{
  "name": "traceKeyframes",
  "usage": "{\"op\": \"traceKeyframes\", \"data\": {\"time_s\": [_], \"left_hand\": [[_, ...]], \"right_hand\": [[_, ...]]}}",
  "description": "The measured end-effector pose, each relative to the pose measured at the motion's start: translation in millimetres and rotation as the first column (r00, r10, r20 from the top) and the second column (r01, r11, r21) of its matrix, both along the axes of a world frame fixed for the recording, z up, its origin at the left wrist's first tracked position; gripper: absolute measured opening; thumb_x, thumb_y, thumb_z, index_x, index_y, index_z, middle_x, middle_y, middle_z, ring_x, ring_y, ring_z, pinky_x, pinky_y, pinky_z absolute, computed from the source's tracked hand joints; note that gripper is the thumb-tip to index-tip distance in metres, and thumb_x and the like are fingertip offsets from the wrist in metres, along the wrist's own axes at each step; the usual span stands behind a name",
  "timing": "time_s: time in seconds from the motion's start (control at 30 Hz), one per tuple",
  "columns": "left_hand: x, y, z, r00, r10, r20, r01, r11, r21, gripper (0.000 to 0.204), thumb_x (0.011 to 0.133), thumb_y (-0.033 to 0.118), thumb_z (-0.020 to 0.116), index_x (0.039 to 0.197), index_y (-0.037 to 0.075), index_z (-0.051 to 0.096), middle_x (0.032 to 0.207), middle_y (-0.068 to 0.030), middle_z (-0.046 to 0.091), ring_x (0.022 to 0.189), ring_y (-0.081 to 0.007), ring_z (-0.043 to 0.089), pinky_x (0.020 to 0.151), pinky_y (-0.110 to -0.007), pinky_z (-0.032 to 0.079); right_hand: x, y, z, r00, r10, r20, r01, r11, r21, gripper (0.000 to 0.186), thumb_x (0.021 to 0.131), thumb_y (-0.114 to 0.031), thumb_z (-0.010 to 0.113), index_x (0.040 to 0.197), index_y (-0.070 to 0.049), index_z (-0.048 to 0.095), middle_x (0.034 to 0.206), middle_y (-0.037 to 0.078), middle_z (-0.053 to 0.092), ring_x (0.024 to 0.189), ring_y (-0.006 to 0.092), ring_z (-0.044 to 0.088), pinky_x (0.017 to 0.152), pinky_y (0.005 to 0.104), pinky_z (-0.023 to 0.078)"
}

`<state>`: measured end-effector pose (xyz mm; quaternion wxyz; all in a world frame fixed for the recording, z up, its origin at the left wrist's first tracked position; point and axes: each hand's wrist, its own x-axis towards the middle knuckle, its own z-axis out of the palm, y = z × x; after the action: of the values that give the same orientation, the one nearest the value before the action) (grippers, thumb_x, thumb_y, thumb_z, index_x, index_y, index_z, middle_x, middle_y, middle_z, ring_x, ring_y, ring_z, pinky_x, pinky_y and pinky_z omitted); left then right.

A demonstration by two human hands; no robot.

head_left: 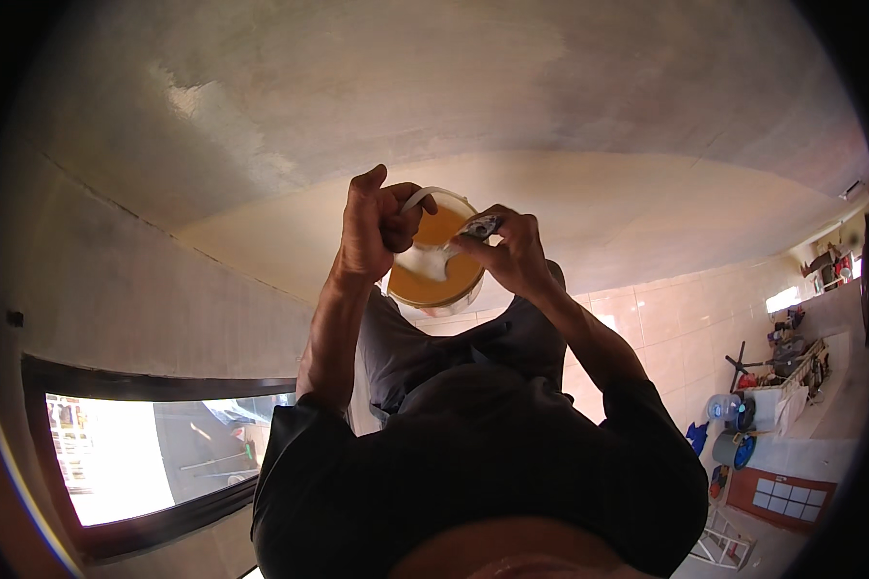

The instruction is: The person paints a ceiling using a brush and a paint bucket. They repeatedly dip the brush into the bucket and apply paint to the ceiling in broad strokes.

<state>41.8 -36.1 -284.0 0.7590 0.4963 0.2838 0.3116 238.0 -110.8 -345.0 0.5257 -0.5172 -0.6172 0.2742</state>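
Note:
My left hand point(377, 230) is closed on the white rim or handle of a small orange bucket point(446, 282), held up in front of my chest. My right hand point(514, 253) grips the dark handle of a putty knife point(479, 228). Its blade reaches left into the bucket and carries a lump of white paste point(425, 261). The two hands are close together over the bucket's opening. Part of the bucket is hidden behind my fingers.
A plastered wall point(406, 106) with patchy grey and cream areas fills the upper view. A dark-framed window point(145, 454) sits at the lower left. At the right, a tiled floor point(676, 328) holds containers point(734, 449), a fan stand point(743, 365) and other clutter.

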Motion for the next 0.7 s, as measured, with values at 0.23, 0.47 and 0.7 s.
{"op": "traceKeyframes", "data": {"time_s": [0.23,0.47,0.7], "left_hand": [[6.4,-15.8,9.5,0.999,0.026,0.019,-0.025,0.999,-0.029,0.08,0.083,0.071,0.026,0.088,-0.002,0.058,0.055,0.0081,0.029,0.045,-0.005,0.021,0.043,-0.024,0.015],[9.2,-26.6,17.6,1.0,0.007,-0.018,-0.008,1.0,-0.027,0.077,0.084,0.069,0.029,0.09,-0.002,0.057,0.055,0.0089,0.026,0.045,-0.0046,0.018,0.042,-0.024,0.014],[0.6,-29.3,14.8,0.998,-0.065,-0.011,0.064,0.995,-0.082,0.071,0.088,0.062,0.034,0.099,-0.005,0.056,0.055,0.0081,0.027,0.043,-0.0043,0.018,0.042,-0.023,0.015]], "right_hand": [[2.6,-13.1,10.7,0.952,0.096,-0.29,-0.162,0.963,-0.213,0.021,0.075,-0.015,0.077,0.088,0.001,0.073,0.081,0.011,0.072,0.074,0.0163,0.068,0.068,0.0298,0.052],[9.3,-11.3,15.4,0.932,-0.192,0.309,0.069,0.927,0.368,0.021,0.068,-0.014,0.081,0.086,-0.005,0.073,0.082,0.012,0.068,0.077,0.0251,0.064,0.069,0.0354,0.05],[12.9,-4.3,1.7,0.867,-0.302,0.397,0.08,0.871,0.486,0.016,0.07,-0.016,0.078,0.079,-0.012,0.066,0.075,0.003,0.06,0.083,0.0209,0.058,0.071,0.0357,0.046]]}}
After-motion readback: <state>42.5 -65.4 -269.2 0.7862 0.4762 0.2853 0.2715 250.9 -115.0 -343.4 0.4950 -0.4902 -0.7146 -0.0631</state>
